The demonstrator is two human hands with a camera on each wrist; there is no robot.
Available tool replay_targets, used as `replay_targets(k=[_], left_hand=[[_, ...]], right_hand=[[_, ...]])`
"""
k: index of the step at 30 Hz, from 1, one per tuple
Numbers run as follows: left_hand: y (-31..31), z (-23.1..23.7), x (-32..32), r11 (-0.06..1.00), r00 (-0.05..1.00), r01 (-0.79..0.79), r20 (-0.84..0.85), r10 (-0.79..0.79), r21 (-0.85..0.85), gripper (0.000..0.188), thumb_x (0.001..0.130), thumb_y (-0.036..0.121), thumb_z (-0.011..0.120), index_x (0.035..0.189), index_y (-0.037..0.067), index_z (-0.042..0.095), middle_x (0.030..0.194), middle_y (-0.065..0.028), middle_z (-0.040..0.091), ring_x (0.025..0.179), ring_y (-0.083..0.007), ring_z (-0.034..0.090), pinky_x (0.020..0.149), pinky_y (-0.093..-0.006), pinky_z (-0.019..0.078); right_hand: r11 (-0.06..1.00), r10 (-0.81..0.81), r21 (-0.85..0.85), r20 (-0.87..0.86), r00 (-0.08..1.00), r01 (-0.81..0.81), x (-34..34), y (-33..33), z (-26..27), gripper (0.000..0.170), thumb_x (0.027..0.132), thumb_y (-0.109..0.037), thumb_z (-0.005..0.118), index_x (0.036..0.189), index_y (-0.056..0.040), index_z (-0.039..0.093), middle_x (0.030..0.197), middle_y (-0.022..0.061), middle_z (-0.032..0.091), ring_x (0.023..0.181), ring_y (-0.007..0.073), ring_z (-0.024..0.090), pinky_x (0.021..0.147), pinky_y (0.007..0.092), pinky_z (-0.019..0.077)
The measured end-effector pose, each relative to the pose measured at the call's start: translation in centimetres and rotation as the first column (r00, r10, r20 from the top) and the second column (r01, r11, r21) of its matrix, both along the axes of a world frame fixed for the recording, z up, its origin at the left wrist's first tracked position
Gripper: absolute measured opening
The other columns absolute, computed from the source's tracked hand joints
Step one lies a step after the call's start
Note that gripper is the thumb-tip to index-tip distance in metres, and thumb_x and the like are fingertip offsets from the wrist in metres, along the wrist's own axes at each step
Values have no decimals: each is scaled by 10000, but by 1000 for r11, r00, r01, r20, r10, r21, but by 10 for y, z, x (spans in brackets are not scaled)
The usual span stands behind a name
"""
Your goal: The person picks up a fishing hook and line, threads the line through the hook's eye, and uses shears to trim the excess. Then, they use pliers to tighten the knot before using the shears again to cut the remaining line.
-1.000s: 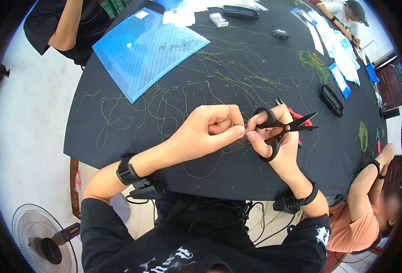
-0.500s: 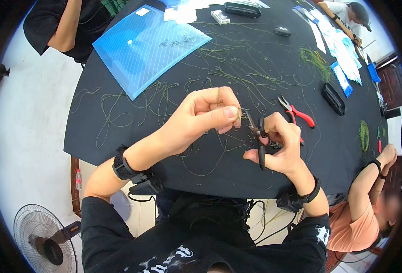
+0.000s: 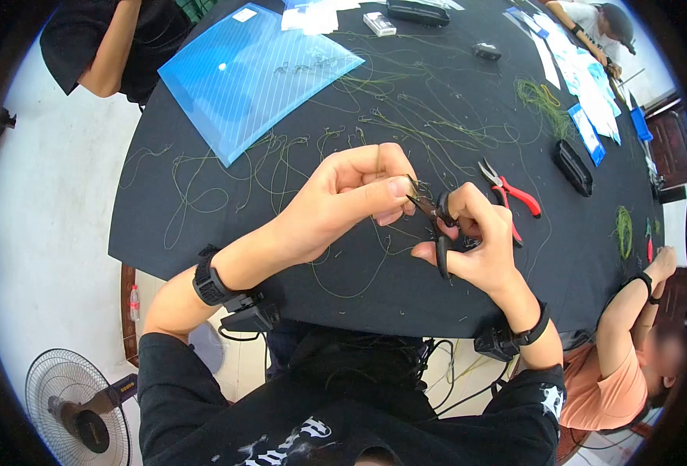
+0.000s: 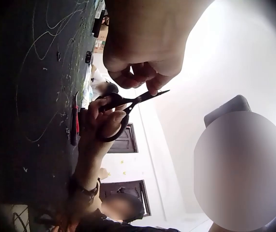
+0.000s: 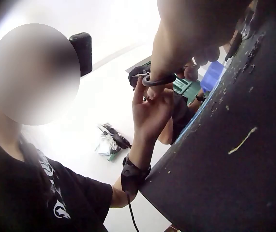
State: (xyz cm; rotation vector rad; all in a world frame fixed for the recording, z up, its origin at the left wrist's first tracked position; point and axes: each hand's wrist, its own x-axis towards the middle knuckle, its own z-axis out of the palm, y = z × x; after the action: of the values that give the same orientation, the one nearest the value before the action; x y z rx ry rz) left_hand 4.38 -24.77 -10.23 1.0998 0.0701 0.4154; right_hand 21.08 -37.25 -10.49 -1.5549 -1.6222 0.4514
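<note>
In the head view my left hand (image 3: 339, 194) pinches a thin green line (image 3: 380, 159) between thumb and index finger, and the line passes over the index finger. What else sits in that pinch is too small to make out. My right hand (image 3: 483, 241) holds black scissors (image 3: 442, 252) with fingers and thumb through the loops. The scissor blades are parted and point at the left fingertips, right beside the thumb. From the left wrist view, the scissors (image 4: 145, 96) overlap the left fingertips. Red-handled pliers (image 3: 518, 198) lie on the table beyond the right hand.
Tangled green lines (image 3: 429, 128) with small bits spread over the black table (image 3: 405, 311). A blue folder (image 3: 234, 85) lies at the back left. A black tray (image 3: 572, 167) and a coil of line (image 3: 545, 105) are on the right. Other people sit around the table.
The right hand has turned the scissors from pointing right, away from the left hand, to pointing at the left fingertips. The left hand has moved slightly up and left.
</note>
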Motion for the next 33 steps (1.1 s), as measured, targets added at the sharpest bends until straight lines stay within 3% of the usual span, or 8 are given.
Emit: replay_targets(k=[12, 15, 24, 33], left_hand=[[-2, 0, 2, 999, 999, -34, -9, 34, -27, 182, 890, 220, 535, 807, 76, 460, 734, 8, 424, 635, -83, 360, 583, -239, 289], [3, -8, 2, 993, 997, 26, 71, -18, -116, 130, 895, 175, 556, 884, 45, 561, 797, -13, 561, 669, -58, 437, 630, -212, 372], [0, -10, 3, 998, 998, 4, 60, 0, -59, 137, 888, 180, 564, 891, 42, 565, 786, -17, 566, 671, -58, 445, 634, -214, 380], [0, -8, 3, 996, 999, 0, 52, 5, -86, 134, 888, 183, 561, 852, 54, 549, 765, -6, 544, 670, -56, 435, 631, -217, 377]], right_hand=[[999, -41, -14, -10, 999, 41, -3, 0, 1, 428, 600, -204, 831, 647, -74, 426, 484, -33, 363, 441, 36, 357, 403, 201, 270], [999, -45, -29, -7, 999, 44, -2, 0, -1, 439, 604, -198, 830, 630, -74, 410, 476, -33, 362, 435, 38, 351, 400, 208, 263], [998, -54, 26, 29, 998, 53, -2, -2, -2, 458, 630, -174, 816, 579, -68, 373, 467, -11, 344, 424, 51, 324, 393, 224, 260], [976, 90, -181, -155, 984, -117, -1, -2, -5, 476, 618, -265, 834, 675, -60, 407, 477, 0, 354, 428, 77, 330, 411, 247, 253]])
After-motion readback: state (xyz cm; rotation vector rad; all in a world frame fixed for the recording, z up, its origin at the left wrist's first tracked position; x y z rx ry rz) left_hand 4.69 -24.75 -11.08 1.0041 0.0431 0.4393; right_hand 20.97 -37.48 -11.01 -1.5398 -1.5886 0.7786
